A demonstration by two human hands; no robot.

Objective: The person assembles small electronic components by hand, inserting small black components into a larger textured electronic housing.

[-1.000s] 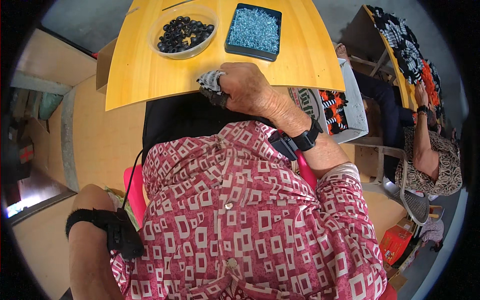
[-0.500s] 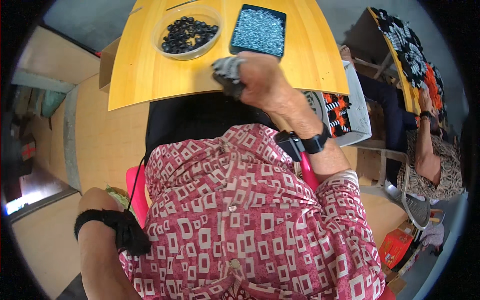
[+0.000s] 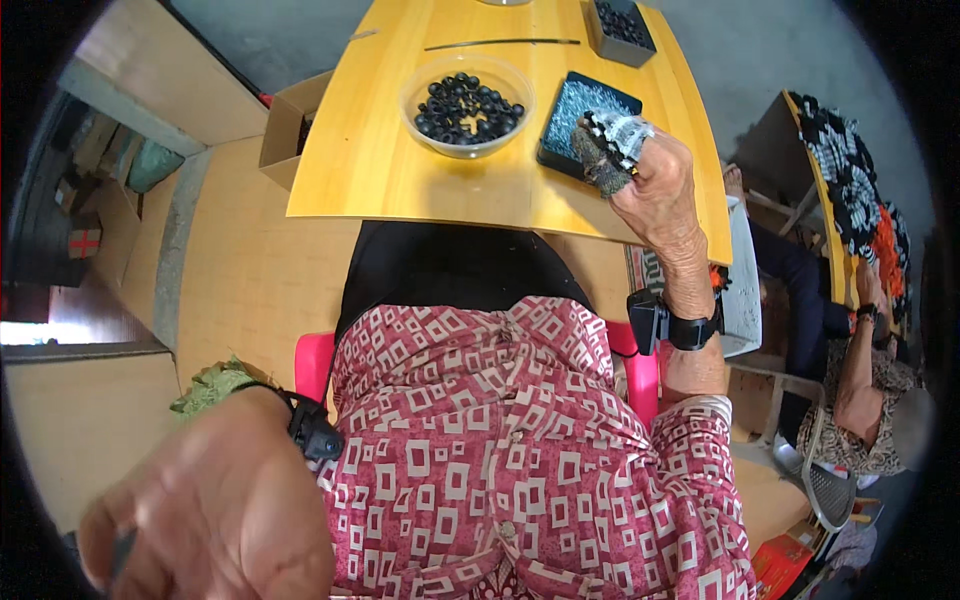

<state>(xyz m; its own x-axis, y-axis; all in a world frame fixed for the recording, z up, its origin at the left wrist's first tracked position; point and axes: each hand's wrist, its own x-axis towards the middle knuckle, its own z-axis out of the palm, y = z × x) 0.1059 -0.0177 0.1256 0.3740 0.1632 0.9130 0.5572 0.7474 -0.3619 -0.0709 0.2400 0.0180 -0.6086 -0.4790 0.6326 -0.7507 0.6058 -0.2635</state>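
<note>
My right hand (image 3: 655, 180) hovers at the near edge of a dark tray (image 3: 548, 150) full of small shiny silvery-blue pieces (image 3: 580, 98). Its fingers are bent together. A striped grey, black and white cloth-like piece (image 3: 620, 135) covers their tips, and I cannot tell whether it is held or worn. Close to the camera at lower left, my left hand (image 3: 230, 510) is raised, slightly blurred, its visible fingers apart and nothing seen in it. Left of the tray stands a clear round bowl (image 3: 410, 110) with black beads (image 3: 465, 105).
A grey box of dark pieces (image 3: 622, 32) and a thin rod (image 3: 500, 43) lie farther back on the yellow table (image 3: 420, 190). A white box (image 3: 741, 290) stands off its right edge. Another person (image 3: 860, 385) works at a side table with black, white and orange knitted-looking things (image 3: 840, 170).
My right hand has moved right, from the table's front edge to over the tray. The left hand has come up into view at lower left. The whole view has shifted.
</note>
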